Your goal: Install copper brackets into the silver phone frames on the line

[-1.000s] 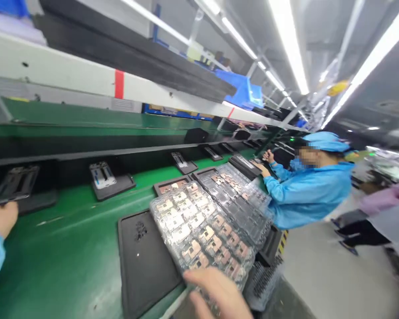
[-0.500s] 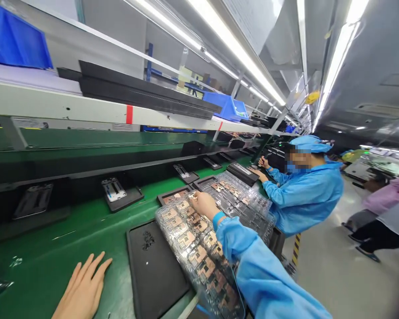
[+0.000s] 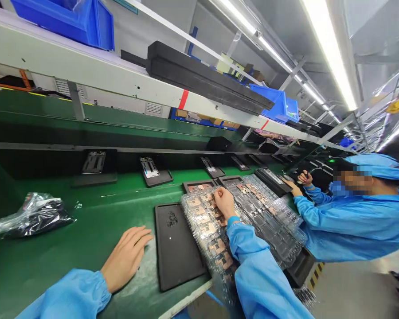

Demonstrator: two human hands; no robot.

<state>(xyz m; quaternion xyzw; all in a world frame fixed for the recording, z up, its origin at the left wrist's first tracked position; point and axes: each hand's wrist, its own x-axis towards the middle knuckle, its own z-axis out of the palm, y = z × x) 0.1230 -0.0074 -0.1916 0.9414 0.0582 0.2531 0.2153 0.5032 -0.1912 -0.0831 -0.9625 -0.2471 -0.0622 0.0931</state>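
My left hand (image 3: 128, 254) lies on the green bench top with its fingers stretched out and holds nothing. Beside it is a shallow black tray (image 3: 179, 261) with a small pile of tiny dark parts (image 3: 172, 219) and one white speck. My right hand (image 3: 224, 204) is over the far part of a clear plastic blister tray (image 3: 216, 279), which overlaps the black tray's right side. Flat copper-coloured parts (image 3: 207, 229) sit in its pockets. The right fingers are curled and pinched together; whatever they hold is hidden.
A second clear tray (image 3: 266, 226) lies to the right, near a co-worker in blue (image 3: 352, 221). Phone frames on black pads (image 3: 151, 170) line the bench's back edge. A plastic bag of black material (image 3: 43, 217) lies left. A shelf (image 3: 126, 84) runs above.
The view has swung left, so everything sits further right in it. My left hand's fingers are closer together and point more to the right. My right hand stays over the blister tray.
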